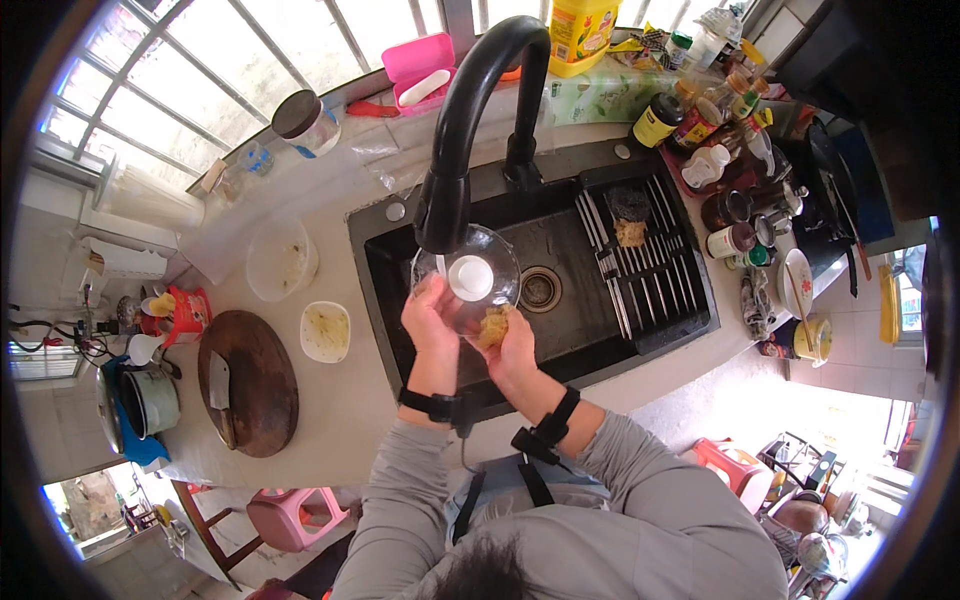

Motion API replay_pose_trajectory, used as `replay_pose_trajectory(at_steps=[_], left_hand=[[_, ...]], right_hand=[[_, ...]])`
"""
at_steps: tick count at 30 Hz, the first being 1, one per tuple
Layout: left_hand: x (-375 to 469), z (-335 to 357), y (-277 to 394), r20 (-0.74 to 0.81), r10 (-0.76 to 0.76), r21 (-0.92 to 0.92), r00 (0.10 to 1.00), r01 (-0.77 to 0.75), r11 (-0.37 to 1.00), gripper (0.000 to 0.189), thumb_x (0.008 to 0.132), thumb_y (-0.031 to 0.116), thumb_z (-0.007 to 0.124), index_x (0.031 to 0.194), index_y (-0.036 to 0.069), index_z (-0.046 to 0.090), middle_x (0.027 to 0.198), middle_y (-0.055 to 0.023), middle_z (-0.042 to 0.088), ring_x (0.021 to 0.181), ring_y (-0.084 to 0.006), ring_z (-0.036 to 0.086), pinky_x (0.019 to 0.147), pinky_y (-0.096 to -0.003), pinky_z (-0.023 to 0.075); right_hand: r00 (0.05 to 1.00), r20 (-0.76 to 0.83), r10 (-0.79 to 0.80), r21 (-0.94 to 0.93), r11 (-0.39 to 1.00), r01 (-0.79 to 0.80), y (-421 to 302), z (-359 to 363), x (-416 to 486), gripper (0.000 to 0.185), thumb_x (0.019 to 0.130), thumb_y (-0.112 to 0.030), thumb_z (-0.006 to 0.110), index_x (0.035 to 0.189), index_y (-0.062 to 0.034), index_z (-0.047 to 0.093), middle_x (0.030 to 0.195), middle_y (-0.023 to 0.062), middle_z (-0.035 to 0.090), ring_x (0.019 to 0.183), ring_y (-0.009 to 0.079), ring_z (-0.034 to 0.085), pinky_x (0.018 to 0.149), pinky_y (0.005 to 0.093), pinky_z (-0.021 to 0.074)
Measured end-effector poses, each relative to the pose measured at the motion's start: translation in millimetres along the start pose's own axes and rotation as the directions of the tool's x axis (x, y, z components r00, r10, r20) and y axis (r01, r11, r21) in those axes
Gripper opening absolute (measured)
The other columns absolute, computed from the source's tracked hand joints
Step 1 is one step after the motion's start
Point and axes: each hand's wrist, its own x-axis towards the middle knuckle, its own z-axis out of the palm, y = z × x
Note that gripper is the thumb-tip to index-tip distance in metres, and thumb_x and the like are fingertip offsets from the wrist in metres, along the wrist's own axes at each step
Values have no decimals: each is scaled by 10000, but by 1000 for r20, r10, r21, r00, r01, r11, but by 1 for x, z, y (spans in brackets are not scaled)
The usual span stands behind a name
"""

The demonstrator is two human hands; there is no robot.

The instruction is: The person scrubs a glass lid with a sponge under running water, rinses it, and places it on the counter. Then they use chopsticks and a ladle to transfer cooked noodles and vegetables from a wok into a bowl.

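Under the black faucet [450, 199], a clear round lid [501, 259] with a white knob [471, 278] is held over the sink's left part. My left hand [433, 315] grips the lid at its near left edge. In my right hand [516, 345] is a yellowish scrubbing sponge [493, 327], which touches the lid's near right edge. The black sink [570, 330] lies below both hands, with its round drain [541, 289] right of the lid.
A rack of metal rods [622, 277] spans the sink's right side, bearing scrubbers. Left of the sink are a white bowl [325, 332], a clear container [282, 262] and a round wooden board [262, 375] with a cleaver [220, 382]. Bottles and jars [727, 241] crowd the right counter.
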Motion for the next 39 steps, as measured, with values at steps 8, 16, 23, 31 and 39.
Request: replay_pose_trajectory(at_steps=[8,16,23,31,39], left_hand=[[-11,8,-26,76,-88,-156,993,99,983,195,927,222,675,1024,61,622,958,-79,694,825,-214,679,678,-312,549],[15,14,-42,98,383,639,919,-353,684,400,1020,311,529,1251,-15,554,1061,-166,657,915,-280,640,774,-377,510],[31,0,-1,780,108,616,616,-787,43,461,1049,214,401,1491,81,400,1517,-266,365,1381,-433,385,1143,-426,326],[39,4,33,770,-76,637,633,-757,144,517,1058,312,409,1487,23,385,1504,-228,413,1387,-322,421,1152,-387,313],[24,3,60,286,-665,642,690,377,667,431,959,273,658,1303,25,577,1150,-124,696,958,-251,717,820,-404,620]], right_hand=[[979,162,-120,38,993,115,-36,-11,-1,221,904,-48,685,1073,-86,548,946,106,660,869,282,693,760,454,594],[957,145,-251,-136,953,271,-58,3,-22,212,854,77,678,995,-17,551,838,125,662,742,279,703,661,409,606],[985,150,-90,-264,956,127,-99,5,-28,213,855,27,673,1016,-25,545,844,171,655,783,342,710,691,480,617],[971,194,139,-469,883,-32,-111,17,-17,243,851,4,691,1045,-8,545,865,182,649,785,359,708,696,498,623],[936,175,304,-624,770,-134,-130,-2,10,302,901,-151,711,1115,-13,549,899,178,664,783,335,714,665,469,625]])
